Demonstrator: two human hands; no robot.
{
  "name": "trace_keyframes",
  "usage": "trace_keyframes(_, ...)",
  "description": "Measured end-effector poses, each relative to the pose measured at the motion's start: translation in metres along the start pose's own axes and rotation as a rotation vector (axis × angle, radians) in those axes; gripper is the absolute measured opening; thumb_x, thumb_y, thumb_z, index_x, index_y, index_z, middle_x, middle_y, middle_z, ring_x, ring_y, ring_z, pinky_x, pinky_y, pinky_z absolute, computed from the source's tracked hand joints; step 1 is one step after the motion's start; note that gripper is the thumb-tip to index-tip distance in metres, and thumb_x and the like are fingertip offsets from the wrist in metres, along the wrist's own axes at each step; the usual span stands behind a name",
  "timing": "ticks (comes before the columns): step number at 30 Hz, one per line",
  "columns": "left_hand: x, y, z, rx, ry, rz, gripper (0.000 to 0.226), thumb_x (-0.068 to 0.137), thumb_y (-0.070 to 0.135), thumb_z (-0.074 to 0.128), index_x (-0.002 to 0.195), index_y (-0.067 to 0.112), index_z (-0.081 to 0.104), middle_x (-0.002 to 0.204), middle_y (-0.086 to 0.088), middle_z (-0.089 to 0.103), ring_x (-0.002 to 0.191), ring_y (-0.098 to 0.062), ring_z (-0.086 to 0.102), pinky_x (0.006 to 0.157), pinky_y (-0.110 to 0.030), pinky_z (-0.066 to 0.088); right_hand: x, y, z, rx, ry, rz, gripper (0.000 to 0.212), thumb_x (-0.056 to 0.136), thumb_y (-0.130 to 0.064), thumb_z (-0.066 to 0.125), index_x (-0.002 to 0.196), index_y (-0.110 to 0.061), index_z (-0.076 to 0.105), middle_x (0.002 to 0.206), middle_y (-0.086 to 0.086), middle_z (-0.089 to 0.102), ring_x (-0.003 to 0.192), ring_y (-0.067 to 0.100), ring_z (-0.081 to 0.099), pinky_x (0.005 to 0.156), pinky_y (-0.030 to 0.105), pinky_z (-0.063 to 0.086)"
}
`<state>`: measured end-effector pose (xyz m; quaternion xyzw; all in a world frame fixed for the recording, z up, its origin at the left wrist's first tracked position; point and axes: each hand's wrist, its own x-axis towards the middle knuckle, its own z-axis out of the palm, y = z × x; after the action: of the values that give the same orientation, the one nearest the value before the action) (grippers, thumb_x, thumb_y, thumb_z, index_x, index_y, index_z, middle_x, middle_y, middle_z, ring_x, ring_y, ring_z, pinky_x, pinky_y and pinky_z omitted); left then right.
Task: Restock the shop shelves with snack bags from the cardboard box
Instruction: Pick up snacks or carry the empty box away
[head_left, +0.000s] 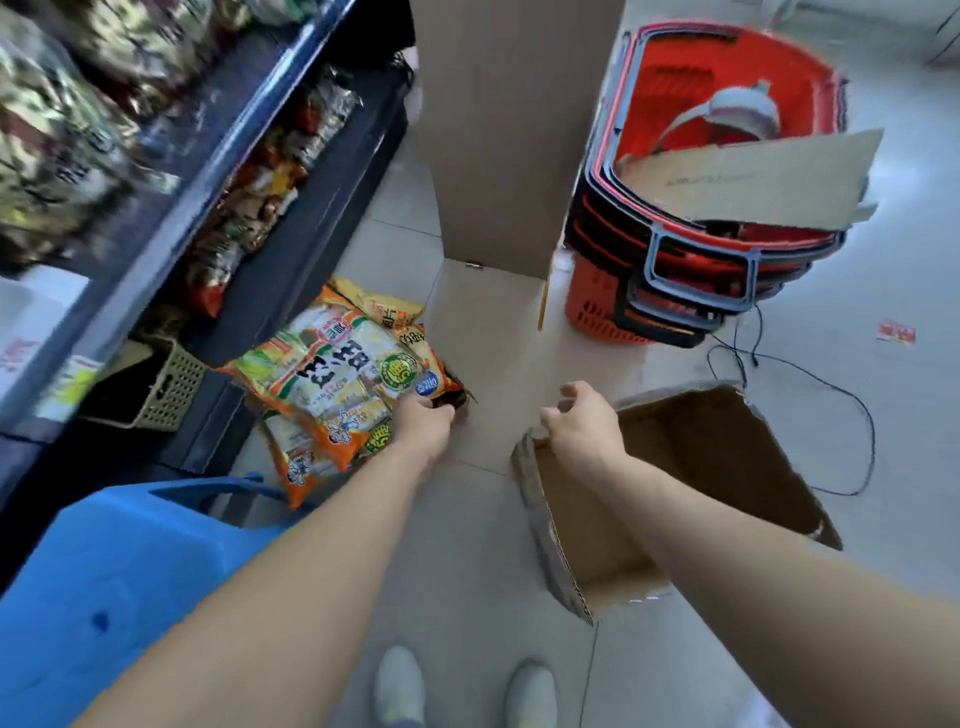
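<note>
We've got our left hand gripping the orange snack bags, piled just left of the cardboard box, our right hand above the box's far-left corner, fingers loosely curled, holding nothing

No wording can be read for certain. The orange-and-white snack bag carries large black characters, upside down and blurred, beside a green round seal and a blue round sticker. The cardboard flap bears 1 faint, illegible printed line.
</note>
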<state>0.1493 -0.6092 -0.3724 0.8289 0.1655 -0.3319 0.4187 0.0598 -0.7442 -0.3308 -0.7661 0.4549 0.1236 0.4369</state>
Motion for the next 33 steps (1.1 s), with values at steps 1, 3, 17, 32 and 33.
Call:
trace_keyframes(1, 0.006, 0.001, -0.022, -0.022, 0.051, -0.005, 0.02, 0.091, 0.016, 0.059, 0.107, 0.004, 0.06, 0.099, -0.008, 0.059, 0.093, -0.027, 0.059, 0.074, -0.021, 0.047, 0.005, -0.018, 0.006, -0.022, -0.014, -0.021, 0.048, 0.094, -0.019, 0.051, 0.139, -0.009, 0.041, 0.134, 0.011, 0.054, 0.118, 0.026, 0.053, 0.095, 0.031, 0.041)
trace_keyframes(3, 0.022, -0.003, -0.064, -0.059, 0.123, -0.044, 0.009, 0.093, 0.017, 0.057, 0.087, 0.009, 0.057, 0.083, 0.0, 0.051, 0.085, -0.023, 0.052, 0.061, -0.021, 0.041, 0.015, -0.05, 0.025, -0.08, -0.054, -0.052, 0.049, 0.094, -0.02, 0.052, 0.139, -0.009, 0.041, 0.136, 0.011, 0.052, 0.123, 0.026, 0.05, 0.095, 0.029, 0.039)
trace_keyframes(17, 0.155, -0.073, -0.166, -0.072, 0.248, -0.268, 0.094, 0.077, 0.054, 0.069, 0.143, 0.005, 0.024, 0.146, -0.015, 0.029, 0.133, -0.035, 0.035, 0.103, -0.047, 0.036, 0.129, -0.123, 0.17, -0.111, -0.175, -0.063, 0.072, 0.092, -0.052, 0.049, 0.145, -0.006, 0.032, 0.146, 0.013, 0.042, 0.131, 0.03, 0.043, 0.104, 0.038, 0.037)
trace_keyframes(32, 0.23, -0.123, -0.129, -0.371, 0.01, -0.319, 0.146, 0.028, 0.073, 0.075, 0.145, 0.013, 0.013, 0.141, -0.015, 0.046, 0.127, -0.033, 0.047, 0.111, -0.056, 0.027, 0.219, -0.081, 0.196, -0.059, -0.349, 0.031, 0.088, 0.086, -0.068, 0.041, 0.152, -0.015, 0.015, 0.156, 0.013, 0.024, 0.14, 0.033, 0.03, 0.111, 0.046, 0.026)
trace_keyframes(33, 0.229, -0.121, -0.13, -0.389, 0.014, -0.302, 0.14, 0.028, 0.071, 0.074, 0.142, 0.013, 0.019, 0.138, -0.014, 0.049, 0.125, -0.033, 0.048, 0.11, -0.055, 0.029, 0.223, -0.08, 0.196, -0.063, -0.36, 0.031, 0.088, 0.086, -0.067, 0.04, 0.152, -0.014, 0.015, 0.155, 0.013, 0.025, 0.14, 0.032, 0.03, 0.111, 0.046, 0.026)
